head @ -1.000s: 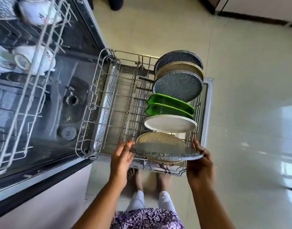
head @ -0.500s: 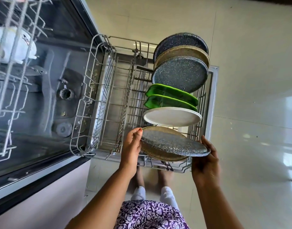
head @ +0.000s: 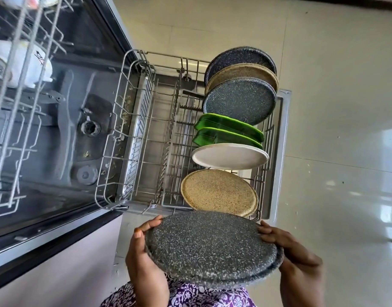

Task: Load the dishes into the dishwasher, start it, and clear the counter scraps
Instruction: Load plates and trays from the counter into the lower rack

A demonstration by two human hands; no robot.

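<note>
I hold a grey speckled plate face up in front of the pulled-out lower rack. My left hand grips its left rim and my right hand grips its right rim. The plate is lifted clear of the rack, nearer to me than the rack's front edge. A tan speckled plate stands in the rack's nearest slot. Behind it stand a white plate, two green dishes, and three more round plates.
The dishwasher tub is open on the left, with the upper rack holding white cups. The rack's left half holds no dishes. Pale floor tiles stretch to the right. My patterned clothing shows below.
The grey speckled plate has come up and back out of the rack's front slot toward me, uncovering the tan plate. Both hands stayed on its rim.
</note>
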